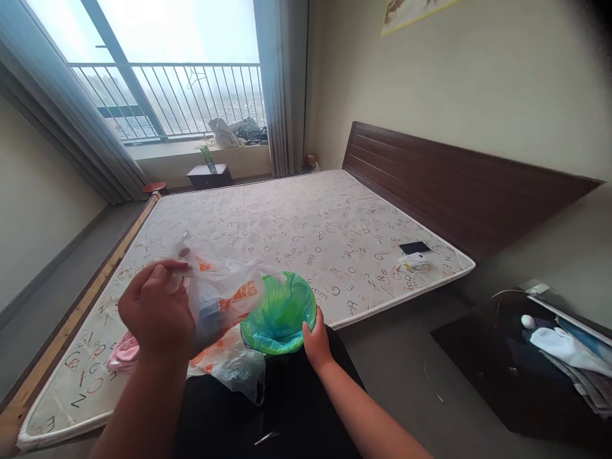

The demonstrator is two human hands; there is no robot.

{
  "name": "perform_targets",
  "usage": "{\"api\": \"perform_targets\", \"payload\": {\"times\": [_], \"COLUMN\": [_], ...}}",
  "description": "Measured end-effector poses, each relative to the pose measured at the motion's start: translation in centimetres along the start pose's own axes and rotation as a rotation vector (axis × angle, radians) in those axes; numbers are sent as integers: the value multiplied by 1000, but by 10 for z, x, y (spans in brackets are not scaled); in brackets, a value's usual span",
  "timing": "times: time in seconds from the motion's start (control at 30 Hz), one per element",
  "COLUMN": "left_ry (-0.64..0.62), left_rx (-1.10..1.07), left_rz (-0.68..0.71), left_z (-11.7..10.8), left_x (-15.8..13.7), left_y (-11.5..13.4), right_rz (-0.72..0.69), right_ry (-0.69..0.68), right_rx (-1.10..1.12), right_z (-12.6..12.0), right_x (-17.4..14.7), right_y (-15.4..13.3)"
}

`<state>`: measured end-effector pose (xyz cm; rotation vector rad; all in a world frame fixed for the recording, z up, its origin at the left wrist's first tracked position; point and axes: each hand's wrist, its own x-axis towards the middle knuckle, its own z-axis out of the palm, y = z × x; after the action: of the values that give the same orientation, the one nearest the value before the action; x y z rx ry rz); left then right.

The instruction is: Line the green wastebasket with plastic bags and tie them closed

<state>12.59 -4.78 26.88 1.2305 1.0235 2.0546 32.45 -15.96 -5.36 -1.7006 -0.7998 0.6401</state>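
Observation:
My left hand [160, 306] is raised, its fingers pinched on a translucent white plastic bag [224, 287] with orange print. The bag hangs to the right of the hand, and something bluish shows through it. My right hand [318, 341] grips the right rim of a glossy green-and-blue bowl-shaped thing [282, 312], its thumb on the near edge. Its hollow faces up towards me, and the plastic bag overlaps its left rim. Below, a second crumpled plastic bag [234, 370] with orange marks lies by my dark-clothed lap. Pink cloth [124, 352] lies on the mattress, partly hidden by my left arm.
A letter-patterned mattress [287, 217] stretches ahead, with a dark headboard [430, 172] on the right. A black flat device [414, 248] and white cables [415, 262] lie on its right corner. A dark nightstand [497, 370] holds cloth. A small table [209, 176] stands near the window.

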Motion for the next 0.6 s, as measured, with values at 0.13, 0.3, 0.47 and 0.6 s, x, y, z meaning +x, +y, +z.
{"api": "perform_targets", "payload": {"times": [0.13,0.3,0.47,0.6], "left_ry": [-61,-572,-1413,-1652], "left_rx": [190,443,712,758], "left_rz": [214,647,504,105], "left_z": [11,25,29,23], "left_x": [-16,-41,-106,-151], "left_y": [6,-36,-118,-181], "right_rz": [-53,-26,-90,-62], "right_ry": [33,13,-66,-20], "right_rx": [24,54,155,88], "right_z": [4,6,0,1], "right_x": [2,4,1,-1], "right_y": [4,0,-14,-9]}}
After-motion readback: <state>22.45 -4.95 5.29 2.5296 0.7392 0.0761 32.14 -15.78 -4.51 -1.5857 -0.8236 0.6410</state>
